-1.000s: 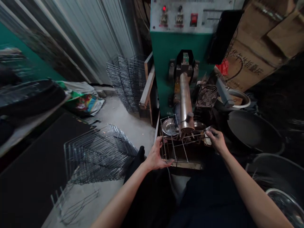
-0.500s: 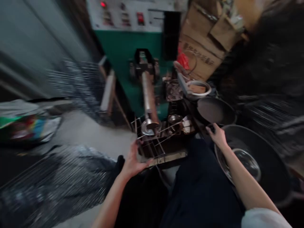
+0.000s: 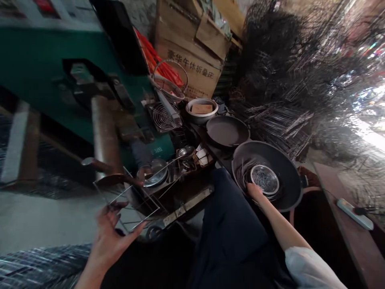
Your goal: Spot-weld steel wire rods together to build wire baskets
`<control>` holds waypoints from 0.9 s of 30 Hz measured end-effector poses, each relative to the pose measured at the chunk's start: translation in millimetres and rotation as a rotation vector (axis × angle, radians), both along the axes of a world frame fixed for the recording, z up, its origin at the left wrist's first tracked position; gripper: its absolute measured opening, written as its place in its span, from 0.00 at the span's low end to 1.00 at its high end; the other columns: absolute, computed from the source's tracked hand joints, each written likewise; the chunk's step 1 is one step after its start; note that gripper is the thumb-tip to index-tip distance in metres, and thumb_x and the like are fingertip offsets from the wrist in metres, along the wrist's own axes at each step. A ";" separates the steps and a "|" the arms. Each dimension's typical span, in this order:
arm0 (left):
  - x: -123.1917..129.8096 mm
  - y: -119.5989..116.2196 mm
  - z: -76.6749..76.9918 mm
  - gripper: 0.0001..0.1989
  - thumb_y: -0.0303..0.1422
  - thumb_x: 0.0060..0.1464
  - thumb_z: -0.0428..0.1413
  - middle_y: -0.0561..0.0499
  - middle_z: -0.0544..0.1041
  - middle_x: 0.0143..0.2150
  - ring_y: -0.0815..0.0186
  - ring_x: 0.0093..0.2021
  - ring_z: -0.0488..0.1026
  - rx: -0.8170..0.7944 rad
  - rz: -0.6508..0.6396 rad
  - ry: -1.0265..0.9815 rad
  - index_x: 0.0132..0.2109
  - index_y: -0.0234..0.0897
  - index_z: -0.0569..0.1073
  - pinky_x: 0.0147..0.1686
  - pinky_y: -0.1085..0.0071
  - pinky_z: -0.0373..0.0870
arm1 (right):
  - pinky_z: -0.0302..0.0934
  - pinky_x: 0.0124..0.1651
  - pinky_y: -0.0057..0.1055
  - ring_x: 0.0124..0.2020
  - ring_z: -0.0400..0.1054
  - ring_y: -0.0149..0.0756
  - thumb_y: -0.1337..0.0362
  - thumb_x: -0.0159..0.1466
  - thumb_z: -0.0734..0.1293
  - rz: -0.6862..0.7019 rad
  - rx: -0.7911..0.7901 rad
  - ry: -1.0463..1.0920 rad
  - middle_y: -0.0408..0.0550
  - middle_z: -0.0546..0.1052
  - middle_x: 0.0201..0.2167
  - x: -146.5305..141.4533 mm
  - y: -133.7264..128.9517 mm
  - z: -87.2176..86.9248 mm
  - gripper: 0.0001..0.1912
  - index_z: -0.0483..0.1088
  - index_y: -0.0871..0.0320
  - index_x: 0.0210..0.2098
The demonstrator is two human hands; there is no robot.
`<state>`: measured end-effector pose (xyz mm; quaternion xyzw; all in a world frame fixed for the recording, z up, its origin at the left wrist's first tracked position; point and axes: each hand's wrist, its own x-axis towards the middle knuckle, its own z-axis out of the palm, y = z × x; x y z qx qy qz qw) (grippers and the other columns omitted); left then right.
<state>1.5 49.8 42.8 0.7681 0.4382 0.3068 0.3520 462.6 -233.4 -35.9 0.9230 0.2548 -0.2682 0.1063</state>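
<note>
At lower left, my left hand [image 3: 111, 237] is curved around a frame of thin metal wire [image 3: 155, 210], its thumb stretched along one side. The frame hangs by the end of a metal arm [image 3: 104, 132] on a green machine [image 3: 36, 56]. My right hand [image 3: 255, 192] reaches down into a large dark pan [image 3: 287, 176]. Its fingers are bunched at the thin bent wires [image 3: 244, 170], beside a round metal bowl [image 3: 264, 179] of small metal pieces. What the fingertips pinch, if anything, is hidden.
Behind the large pan stand a smaller dark pan [image 3: 227, 132] and a white basin [image 3: 195, 116] with a tan block in it. A small fan [image 3: 162, 116] sits by the machine. Bundles of metal wire [image 3: 276, 122] and a cardboard box [image 3: 192, 68] fill the back.
The view has swung to the right. My right hand has moved from the near rim of the large pan to the wires inside it. My left hand stays at the wire frame.
</note>
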 end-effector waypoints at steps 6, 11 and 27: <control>3.1 0.1 9.3 0.44 0.50 0.39 0.69 0.41 0.70 0.62 0.36 0.67 0.67 -0.080 -0.019 -0.020 0.58 0.46 0.57 0.68 0.32 0.61 | 0.67 0.49 0.34 0.53 0.76 0.47 0.61 0.71 0.63 -0.059 0.108 -0.051 0.60 0.80 0.51 -3.4 -6.6 40.6 0.20 0.70 0.57 0.61; 4.2 2.1 5.9 0.49 0.50 0.40 0.69 0.39 0.69 0.60 0.38 0.65 0.69 -0.075 -0.010 -0.049 0.64 0.44 0.55 0.67 0.35 0.64 | 0.68 0.45 0.39 0.46 0.77 0.53 0.50 0.71 0.59 -0.163 0.490 -0.338 0.63 0.81 0.45 24.9 -18.6 118.2 0.24 0.75 0.61 0.54; -15.0 -62.3 5.4 0.42 0.40 0.49 0.64 0.36 0.76 0.58 0.41 0.56 0.79 0.069 -0.095 0.030 0.68 0.40 0.56 0.54 0.43 0.79 | 0.56 0.31 0.29 0.26 0.62 0.33 0.25 0.52 0.68 0.218 1.192 0.631 0.45 0.70 0.21 -25.3 180.4 162.3 0.39 0.72 0.59 0.20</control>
